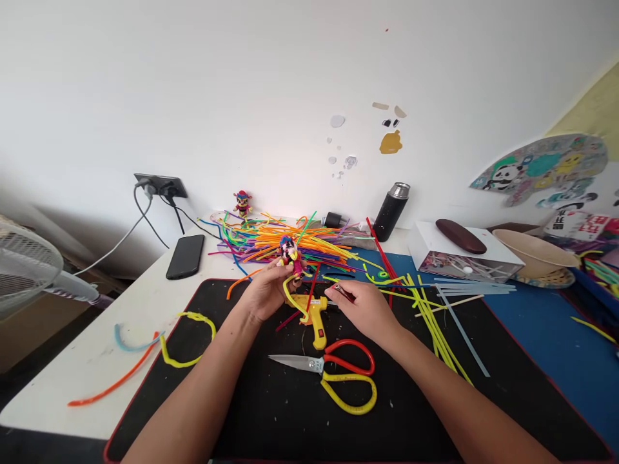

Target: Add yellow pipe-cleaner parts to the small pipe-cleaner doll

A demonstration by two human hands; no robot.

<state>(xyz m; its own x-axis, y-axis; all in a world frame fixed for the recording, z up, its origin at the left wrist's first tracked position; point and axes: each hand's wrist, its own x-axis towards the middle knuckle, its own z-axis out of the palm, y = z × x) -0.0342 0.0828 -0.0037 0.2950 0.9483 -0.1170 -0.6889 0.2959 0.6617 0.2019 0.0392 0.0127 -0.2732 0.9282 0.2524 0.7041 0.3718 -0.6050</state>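
Note:
My left hand (265,291) is closed around a small pipe-cleaner figure (289,250) with a blue top, a black-and-white face and a magenta body. A yellow pipe cleaner (296,305) hangs in a curl from it. To its right, my right hand (370,310) is pinched shut on a thin, dark reddish thing that I cannot make out. Below and between both hands lies a yellow glue gun (316,322), partly hidden. Scissors (312,365) with one red and one yellow handle rest nearer me on the black mat (261,419), blades pointing left.
Behind my hands spreads a heap of coloured pipe cleaners (280,238); a similar figure (242,203) stands by the wall. A phone (186,256) lies left. A black flask (393,212), white box (464,248) and glue sticks (464,332) are right. A fan (29,258) stands far left.

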